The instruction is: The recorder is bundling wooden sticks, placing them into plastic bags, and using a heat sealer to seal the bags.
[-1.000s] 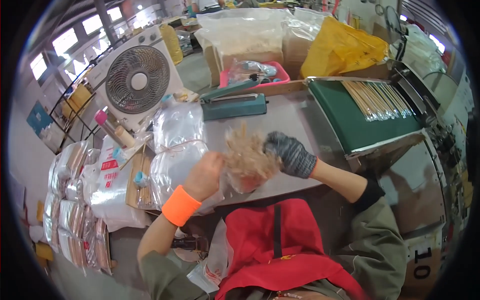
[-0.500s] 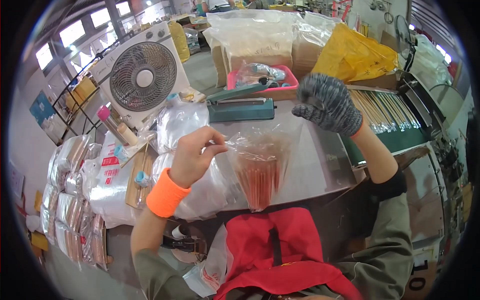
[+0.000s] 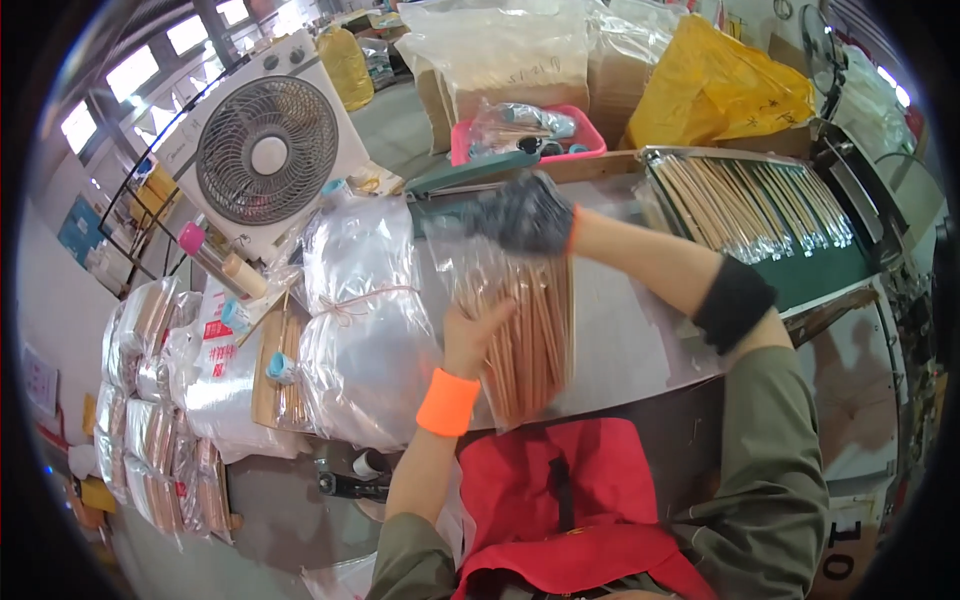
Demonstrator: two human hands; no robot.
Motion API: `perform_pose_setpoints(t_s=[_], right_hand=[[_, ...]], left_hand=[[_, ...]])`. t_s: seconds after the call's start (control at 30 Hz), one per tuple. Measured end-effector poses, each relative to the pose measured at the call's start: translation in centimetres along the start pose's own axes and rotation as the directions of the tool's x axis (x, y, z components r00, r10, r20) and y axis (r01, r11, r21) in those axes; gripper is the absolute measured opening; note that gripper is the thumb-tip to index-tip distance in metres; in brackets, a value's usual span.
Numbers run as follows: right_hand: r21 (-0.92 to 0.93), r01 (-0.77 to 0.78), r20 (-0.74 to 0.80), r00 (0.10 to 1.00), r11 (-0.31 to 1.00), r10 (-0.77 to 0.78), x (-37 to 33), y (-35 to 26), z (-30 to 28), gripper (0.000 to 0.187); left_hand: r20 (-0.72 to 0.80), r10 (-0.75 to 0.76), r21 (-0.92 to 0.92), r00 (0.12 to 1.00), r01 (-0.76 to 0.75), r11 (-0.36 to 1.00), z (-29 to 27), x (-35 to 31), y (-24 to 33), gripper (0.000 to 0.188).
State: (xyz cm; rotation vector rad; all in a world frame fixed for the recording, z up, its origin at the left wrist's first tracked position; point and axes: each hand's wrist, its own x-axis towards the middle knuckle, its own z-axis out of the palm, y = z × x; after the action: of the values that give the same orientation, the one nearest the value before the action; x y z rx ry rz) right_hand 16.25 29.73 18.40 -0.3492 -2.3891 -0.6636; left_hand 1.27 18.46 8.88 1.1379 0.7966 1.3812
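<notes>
A clear plastic bag of thin wooden sticks point(image 3: 535, 345) lies lengthwise on the table, its lower end near the front edge. My left hand point(image 3: 470, 340), bare above an orange wristband, is closed on the bag's left side with the thumb across it. Over the bag's upper end is my right hand point(image 3: 525, 215), in a dark grey knit glove; its fingers are smeared by motion, so their grip is unclear. Just beyond it sits a green bag sealer point(image 3: 440, 205), partly hidden by the glove. Beside my left hand lies a stack of clear plastic bags point(image 3: 370, 350) tied with string.
A fan point(image 3: 268, 155) stands at the back left, near a pink-capped bottle point(image 3: 195, 240). Behind the sealer is a pink basket point(image 3: 590, 135). Loose sticks lie in rows on a green tray point(image 3: 840, 265) at right. Packed stick bundles point(image 3: 150, 430) are piled at far left.
My right hand has swung left and down onto the bag's upper end. My left hand has moved right, from pinching the bag's top edge to gripping its side. The bag now lies flatter.
</notes>
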Motion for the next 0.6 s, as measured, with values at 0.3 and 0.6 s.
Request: perform_pose_setpoints(t_s=[0.3,0.6], right_hand=[[-0.083,-0.855,-0.05,0.516,0.511,0.855,-7.9,13.6,10.8,0.026],[0.404,-0.814,0.063,0.48,0.417,0.875,-12.9,11.2,16.3,0.027]], left_hand=[[0.087,-0.584,-0.057,0.807,0.589,0.806,-5.3,11.5,-6.8,0.035],[-0.311,-0.234,0.4,0.921,0.351,0.847,-9.3,19.0,-10.6,0.036]])
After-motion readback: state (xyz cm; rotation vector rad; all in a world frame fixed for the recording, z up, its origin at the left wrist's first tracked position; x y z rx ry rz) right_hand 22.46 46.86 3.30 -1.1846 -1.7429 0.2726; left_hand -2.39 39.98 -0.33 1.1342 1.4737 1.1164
